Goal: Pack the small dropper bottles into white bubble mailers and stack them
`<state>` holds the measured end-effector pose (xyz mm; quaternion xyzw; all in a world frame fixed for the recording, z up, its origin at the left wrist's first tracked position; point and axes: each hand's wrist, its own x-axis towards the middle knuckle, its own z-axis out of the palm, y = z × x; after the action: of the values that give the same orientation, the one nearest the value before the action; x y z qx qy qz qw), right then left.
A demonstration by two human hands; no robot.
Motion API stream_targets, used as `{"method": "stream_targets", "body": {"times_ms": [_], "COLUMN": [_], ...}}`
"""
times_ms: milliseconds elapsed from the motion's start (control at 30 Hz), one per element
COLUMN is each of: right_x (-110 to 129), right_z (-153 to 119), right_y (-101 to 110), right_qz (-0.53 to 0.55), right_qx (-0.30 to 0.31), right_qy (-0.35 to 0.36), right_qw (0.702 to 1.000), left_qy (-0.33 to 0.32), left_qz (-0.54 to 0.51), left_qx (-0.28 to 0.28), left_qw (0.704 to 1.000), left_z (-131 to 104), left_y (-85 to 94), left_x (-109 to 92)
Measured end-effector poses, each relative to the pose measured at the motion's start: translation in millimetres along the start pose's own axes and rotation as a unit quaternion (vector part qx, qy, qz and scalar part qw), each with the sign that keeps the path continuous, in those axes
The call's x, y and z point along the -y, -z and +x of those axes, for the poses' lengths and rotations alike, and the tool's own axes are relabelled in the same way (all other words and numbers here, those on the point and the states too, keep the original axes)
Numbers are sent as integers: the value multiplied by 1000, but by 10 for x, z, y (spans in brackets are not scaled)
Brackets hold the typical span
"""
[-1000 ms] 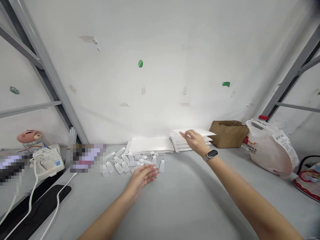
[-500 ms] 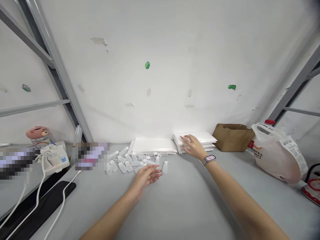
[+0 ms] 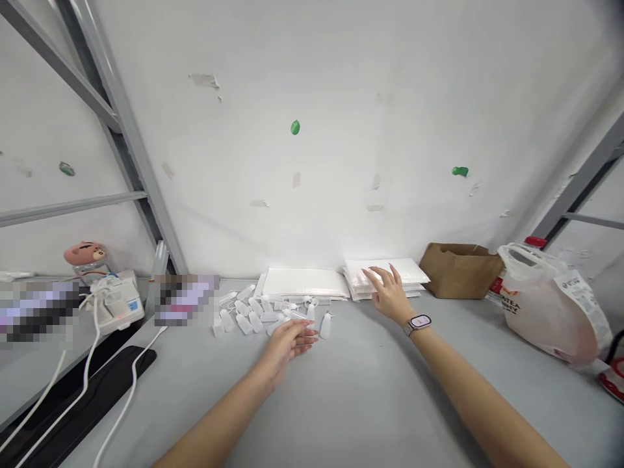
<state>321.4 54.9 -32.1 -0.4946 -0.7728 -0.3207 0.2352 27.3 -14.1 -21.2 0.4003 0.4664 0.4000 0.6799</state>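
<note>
Left hand (image 3: 291,339): fingers loosely extended beside the small translucent bottles (image 3: 244,324) on the desk (image 3: 341,403). Right hand (image 3: 389,296): fingers spread at the front of the right-hand white envelope stack (image 3: 412,270); contact cannot be determined.

Can't read the watch (image 3: 420,322) display or the label (image 3: 580,296) on the plastic bag (image 3: 541,325) at right, way too small. The thing (image 3: 188,300) left of the bottles (image 3: 244,324) is all pixelated, same with another patch (image 3: 39,309) at far left. Left hand (image 3: 291,343) hides some of the bottles, right hand (image 3: 391,300) covers part of the envelope stack (image 3: 412,271), and something red (image 3: 613,380) gets chopped by the right edge.
</note>
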Motion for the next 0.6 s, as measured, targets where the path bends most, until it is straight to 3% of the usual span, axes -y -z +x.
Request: {"method": "stream_targets", "body": {"times_ms": [200, 400, 600], "right_x": [132, 567, 676], "right_z": [52, 450, 699], "right_y": [33, 17, -106], "right_qz": [-2, 5, 18], "right_qx": [-62, 94, 135], "right_qy": [20, 124, 139], "right_qw": [998, 988, 981], "left_qy": [5, 5, 4], "left_qz": [-2, -9, -13], "left_qx": [2, -3, -2], "left_qw": [1000, 1000, 1000], "left_z": [-2, -5, -16], "left_y": [-5, -19, -16], "left_x": [21, -3, -4]}}
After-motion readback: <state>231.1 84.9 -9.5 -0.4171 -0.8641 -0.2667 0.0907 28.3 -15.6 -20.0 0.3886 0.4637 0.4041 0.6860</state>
